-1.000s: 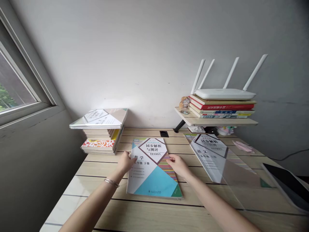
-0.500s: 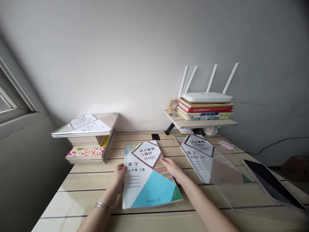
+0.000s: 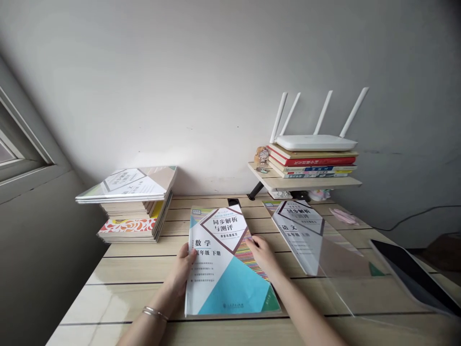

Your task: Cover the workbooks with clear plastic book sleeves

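Note:
Between my hands is a workbook [image 3: 230, 269] with a white, teal and striped cover and Chinese lettering, in what looks like a clear plastic cover. My left hand [image 3: 182, 269] grips its left edge, thumb on the front. On the right edge, my right hand [image 3: 262, 254] pinches it in the same way; the fingers behind the book are hidden. To the right lies a similar workbook [image 3: 300, 235] in white and taupe, its right part under a clear plastic sheet [image 3: 345, 288].
A stack of books [image 3: 131, 206] stands at the left, wider books on top. On a raised shelf [image 3: 313, 183] a white router [image 3: 317, 142] rests on several books. A dark-screened tablet [image 3: 410, 274] lies at the right, near a pink item [image 3: 344, 216]. A dark square fitting [image 3: 234, 202] is at the back.
The workbook in my hands has shifted slightly to the right in view, both hands still on it. The view itself has moved a little; the other things stay put.

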`<control>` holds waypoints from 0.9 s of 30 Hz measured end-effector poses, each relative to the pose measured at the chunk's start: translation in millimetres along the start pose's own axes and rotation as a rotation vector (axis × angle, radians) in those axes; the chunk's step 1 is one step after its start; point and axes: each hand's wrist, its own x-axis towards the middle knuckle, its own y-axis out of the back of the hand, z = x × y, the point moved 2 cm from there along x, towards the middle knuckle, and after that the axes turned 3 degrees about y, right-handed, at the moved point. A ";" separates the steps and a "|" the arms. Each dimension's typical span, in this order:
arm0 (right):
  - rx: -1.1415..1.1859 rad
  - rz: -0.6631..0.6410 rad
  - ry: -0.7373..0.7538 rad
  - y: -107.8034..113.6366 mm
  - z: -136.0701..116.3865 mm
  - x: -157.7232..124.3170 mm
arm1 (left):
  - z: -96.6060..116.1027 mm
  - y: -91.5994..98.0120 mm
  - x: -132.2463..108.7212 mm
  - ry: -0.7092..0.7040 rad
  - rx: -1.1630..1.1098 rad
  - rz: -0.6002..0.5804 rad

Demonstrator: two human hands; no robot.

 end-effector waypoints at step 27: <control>0.532 -0.312 -0.437 6.8 -28.0 -13.3 | 12.6 -5.3 -4.8 0.140 -0.121 0.065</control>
